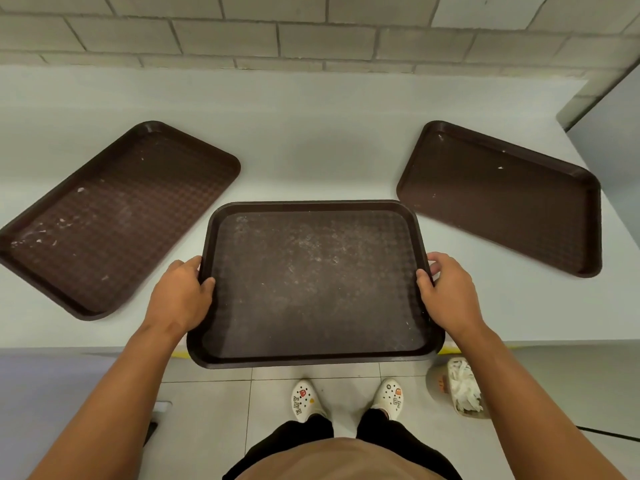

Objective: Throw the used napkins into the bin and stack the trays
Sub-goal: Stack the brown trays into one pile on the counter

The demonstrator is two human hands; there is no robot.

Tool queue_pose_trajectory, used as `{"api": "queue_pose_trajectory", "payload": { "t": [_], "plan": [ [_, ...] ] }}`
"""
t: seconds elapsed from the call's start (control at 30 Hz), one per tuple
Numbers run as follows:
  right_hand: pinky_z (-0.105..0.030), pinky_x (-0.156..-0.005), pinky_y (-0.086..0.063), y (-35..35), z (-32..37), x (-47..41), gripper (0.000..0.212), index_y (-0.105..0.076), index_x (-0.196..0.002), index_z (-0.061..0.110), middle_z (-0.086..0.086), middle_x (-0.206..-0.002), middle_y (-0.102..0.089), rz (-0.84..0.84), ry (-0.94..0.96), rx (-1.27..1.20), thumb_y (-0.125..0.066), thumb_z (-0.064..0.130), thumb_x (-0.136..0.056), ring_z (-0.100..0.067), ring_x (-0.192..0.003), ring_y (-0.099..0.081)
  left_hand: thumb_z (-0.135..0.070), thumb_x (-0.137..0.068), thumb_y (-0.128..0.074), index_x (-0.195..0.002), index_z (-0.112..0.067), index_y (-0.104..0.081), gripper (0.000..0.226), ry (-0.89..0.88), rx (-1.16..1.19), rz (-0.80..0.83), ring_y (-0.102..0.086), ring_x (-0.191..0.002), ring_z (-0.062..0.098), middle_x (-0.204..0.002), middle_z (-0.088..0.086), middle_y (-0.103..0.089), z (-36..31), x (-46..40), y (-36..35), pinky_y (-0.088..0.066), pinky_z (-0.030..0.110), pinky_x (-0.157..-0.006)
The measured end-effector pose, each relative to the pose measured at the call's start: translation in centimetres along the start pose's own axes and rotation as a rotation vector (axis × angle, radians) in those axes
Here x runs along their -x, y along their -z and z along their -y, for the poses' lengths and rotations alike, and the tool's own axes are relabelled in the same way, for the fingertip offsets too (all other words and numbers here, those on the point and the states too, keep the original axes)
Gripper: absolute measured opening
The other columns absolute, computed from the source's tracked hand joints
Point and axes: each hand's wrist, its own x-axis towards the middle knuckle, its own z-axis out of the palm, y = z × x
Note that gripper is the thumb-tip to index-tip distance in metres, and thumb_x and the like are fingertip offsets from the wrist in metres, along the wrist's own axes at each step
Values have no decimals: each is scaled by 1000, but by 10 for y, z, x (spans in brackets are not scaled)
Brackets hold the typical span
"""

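Note:
Three dark brown trays are in view. The middle tray (313, 282) sticks out past the front edge of the white counter (311, 133). My left hand (180, 296) grips its left rim and my right hand (446, 289) grips its right rim, thumbs on top. A second tray (114, 220) lies angled on the counter to the left, with white specks on it. A third tray (502, 195) lies angled to the right. A small bin (457, 389) full of crumpled white napkins stands on the floor at the lower right.
A grey block wall (311, 32) runs behind the counter. The counter's right end meets a grey panel (609, 133). Below are a tiled floor (207, 410) and my feet in white clogs (346, 398).

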Motion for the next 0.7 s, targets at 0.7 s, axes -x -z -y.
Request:
{"api": "queue_pose_trajectory", "payload": {
  "t": [0.7],
  "plan": [
    [-32,-83,-54,124,-71,-64,38,-61,-132,18,-2,-118,-64,-271,-31,-144,-62,34,-98,-15,-97,-63,-30,-96,-61,-121,-22,-67,27,-377,237,-93,-59,-87,15,-108,-3,-64,-222,-50,-24,-48,31,-88]
  ]
}}
